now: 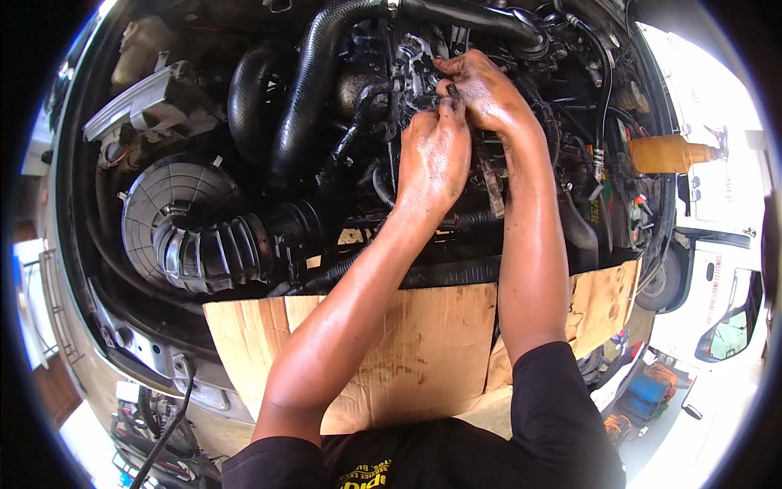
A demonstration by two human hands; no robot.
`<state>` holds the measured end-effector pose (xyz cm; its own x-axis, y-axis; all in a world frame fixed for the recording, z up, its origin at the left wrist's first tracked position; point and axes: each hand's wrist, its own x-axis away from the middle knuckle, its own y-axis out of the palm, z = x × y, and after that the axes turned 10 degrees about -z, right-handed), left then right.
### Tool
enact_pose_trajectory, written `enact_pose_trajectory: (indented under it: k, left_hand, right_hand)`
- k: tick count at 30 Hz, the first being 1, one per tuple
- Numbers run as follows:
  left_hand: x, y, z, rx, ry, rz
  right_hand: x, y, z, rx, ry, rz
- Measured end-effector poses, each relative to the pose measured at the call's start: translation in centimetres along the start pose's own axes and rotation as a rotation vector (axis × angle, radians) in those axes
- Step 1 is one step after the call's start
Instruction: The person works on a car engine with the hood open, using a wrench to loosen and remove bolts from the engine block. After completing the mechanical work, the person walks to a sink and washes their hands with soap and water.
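Crowded engine bay all round the hands. L of them, a thick blk textured hose (303, 98) arcs up and over; further L & nearer the body, a round air filter housing (181, 191) w/ ribbed intake duct (213, 253). Far upper L, a grubby plastic reservoir (142, 50). Well to the R, an amber bottle (664, 154) lies on its side near the bay's edge. Nearer the body than the hands, a stained cardboard sheet (391, 350) covers the front edge, under both forearms. Btwn the forearms, just below the hands, a dirty metal strip (489, 178) stands roughly lengthwise, partly hidden.

Hands are close tog. over the engine, at the R side of a greasy metal engine part (415, 59). L hand (436, 151): fingers curled in, thumb fwd, by a small dark piece (453, 93); can't tell if it's gripped. R hand (482, 91): fingers bent, index reaching L to the metal part; contact & grip unclear.

L forearm slants up & R; R forearm runs near straight up, wrist bent L. Backs of both hands mostly face the cam.
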<state>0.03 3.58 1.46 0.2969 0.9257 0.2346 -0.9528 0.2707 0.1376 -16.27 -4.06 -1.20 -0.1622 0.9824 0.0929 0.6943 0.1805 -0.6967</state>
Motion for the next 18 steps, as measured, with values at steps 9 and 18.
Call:
enact_pose_trajectory:
  k: [9,18]
  left_hand:
    - [0.6,0.7,-0.2,-0.084,0.042,0.008]
    - [1.1,0.9,0.3,-0.179,0.055,0.017]
  right_hand:
    - [0.7,-0.1,-0.8,-0.132,-0.011,0.010]
    - [1.4,-1.0,1.4,-0.049,-0.084,-0.069]
